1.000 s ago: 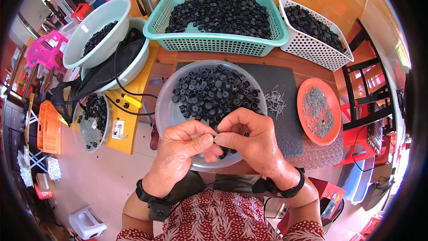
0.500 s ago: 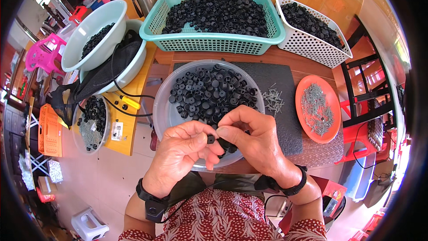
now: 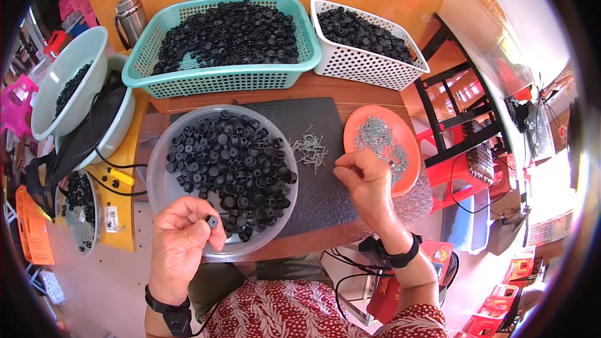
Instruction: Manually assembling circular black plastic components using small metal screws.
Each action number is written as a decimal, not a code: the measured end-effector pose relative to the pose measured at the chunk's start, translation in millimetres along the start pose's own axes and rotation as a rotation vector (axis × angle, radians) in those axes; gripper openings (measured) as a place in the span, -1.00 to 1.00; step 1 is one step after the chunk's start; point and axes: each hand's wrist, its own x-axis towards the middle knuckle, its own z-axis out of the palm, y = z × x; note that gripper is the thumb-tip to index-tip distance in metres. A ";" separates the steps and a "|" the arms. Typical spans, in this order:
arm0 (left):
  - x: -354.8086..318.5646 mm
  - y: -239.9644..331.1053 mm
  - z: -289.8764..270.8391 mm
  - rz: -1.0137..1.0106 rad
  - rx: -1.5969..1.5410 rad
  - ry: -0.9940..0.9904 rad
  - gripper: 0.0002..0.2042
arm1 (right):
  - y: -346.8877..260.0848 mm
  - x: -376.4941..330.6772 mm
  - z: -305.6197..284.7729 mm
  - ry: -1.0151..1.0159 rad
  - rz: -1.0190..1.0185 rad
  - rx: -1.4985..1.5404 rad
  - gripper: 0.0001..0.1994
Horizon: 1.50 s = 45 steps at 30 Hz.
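Note:
My left hand (image 3: 178, 238) is closed at the near left rim of a clear round tub (image 3: 156, 203). Between its thumb and fingers sits a small black round cap with a hole in its middle (image 3: 211, 220). Loose black caps (image 3: 228, 156) of the same sort fill much of the tub. Off to the right, my right hand (image 3: 366, 184) hovers over the edge of the orange plate (image 3: 410, 181), fingers curled and thumb near the index tip. Anything in that pinch is too small to make out. Thin silver screws or nails (image 3: 310, 150) lie just left of its fingertips.
A dark mat (image 3: 325, 194) lies under the tub. Behind stand a green basket (image 3: 225, 82) and a white basket (image 3: 369, 74), both heaped with black parts. Pale green basins (image 3: 47, 109) and a steel flask (image 3: 130, 20) are at left. Black cords (image 3: 122, 166) run beside the tub.
My hands have parted. The right has moved away to the right, toward the silver pieces and orange plate; the left keeps the black cap. The view has swung to the right.

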 end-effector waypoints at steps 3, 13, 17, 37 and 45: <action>1.6 -4.9 -1.2 0.023 0.072 -0.001 -0.80 | 15.4 -1.6 3.1 -0.019 -0.282 -0.225 -0.89; 3.2 -7.0 -1.6 0.017 0.123 0.001 -0.76 | 18.1 5.5 29.0 -0.082 -0.315 -0.469 -0.87; 4.0 -7.9 -5.3 0.005 0.111 -0.004 -0.77 | 21.4 5.1 29.1 -0.107 -0.382 -0.421 -0.89; 3.7 -7.5 -2.7 0.002 0.122 0.016 -0.78 | 13.6 -5.6 17.3 -0.158 -0.308 -0.192 -0.80; 1.1 -2.4 3.2 -0.058 0.046 0.005 -0.83 | -4.5 -16.2 11.3 -0.236 0.180 0.219 -0.82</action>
